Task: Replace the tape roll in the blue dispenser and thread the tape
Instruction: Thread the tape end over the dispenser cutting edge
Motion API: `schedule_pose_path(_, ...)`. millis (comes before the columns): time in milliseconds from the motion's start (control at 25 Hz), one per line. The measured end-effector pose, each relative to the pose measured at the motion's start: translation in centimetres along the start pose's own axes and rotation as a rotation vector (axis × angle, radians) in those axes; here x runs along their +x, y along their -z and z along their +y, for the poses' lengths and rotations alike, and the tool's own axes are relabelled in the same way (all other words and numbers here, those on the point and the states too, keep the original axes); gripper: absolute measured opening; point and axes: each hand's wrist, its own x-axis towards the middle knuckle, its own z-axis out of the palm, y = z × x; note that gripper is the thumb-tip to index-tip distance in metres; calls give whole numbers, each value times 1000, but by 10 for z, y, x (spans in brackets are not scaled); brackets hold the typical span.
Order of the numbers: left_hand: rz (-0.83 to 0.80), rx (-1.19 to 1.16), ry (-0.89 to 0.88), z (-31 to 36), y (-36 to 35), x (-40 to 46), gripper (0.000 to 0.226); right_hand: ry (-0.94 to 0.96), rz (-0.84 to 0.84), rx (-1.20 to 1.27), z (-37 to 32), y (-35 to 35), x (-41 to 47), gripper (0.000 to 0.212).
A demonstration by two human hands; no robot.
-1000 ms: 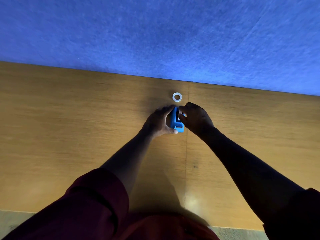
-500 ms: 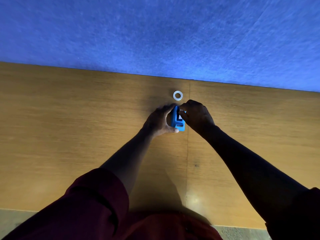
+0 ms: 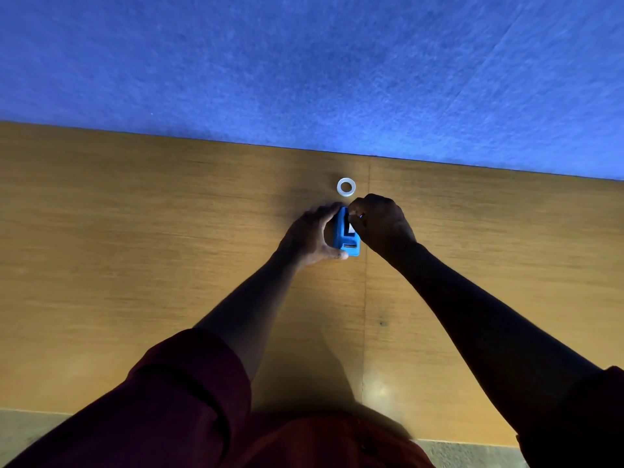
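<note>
The small blue dispenser (image 3: pixel 347 239) stands on the wooden table near its far edge. My left hand (image 3: pixel 312 236) wraps around its left side, thumb at the near end and fingers at the far end. My right hand (image 3: pixel 380 224) is curled over the dispenser's top right, fingertips pinched at something pale inside it; what they hold is too small to tell. A white empty tape ring (image 3: pixel 346 187) lies flat on the table just beyond the dispenser, close to my right knuckles.
The wooden table (image 3: pixel 169 248) has a seam running toward me under the dispenser. A blue felt partition (image 3: pixel 304 62) rises directly behind the table's far edge. My dark red sleeves fill the bottom of the view.
My right hand has shifted slightly up and forward over the dispenser's top. The left hand and the white ring have stayed put.
</note>
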Motion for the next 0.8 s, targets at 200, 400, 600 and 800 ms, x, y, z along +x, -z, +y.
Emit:
schedule_pose_path(200,-6,-5,-1,2,3,0,109,15,11,8,3,-1,-4,20)
schedule_pose_path(400,-30,-6,0,3,6,0,108,-12,27,32,6,-7,1,18)
schedule_pose_path(600,-29,-9,-2,2,5,0,108,17,61,58,4,-8,-2,11)
schedule_pose_path(800,-15,-10,-10,2,3,0,110,37,69,27,5,-8,-3,9)
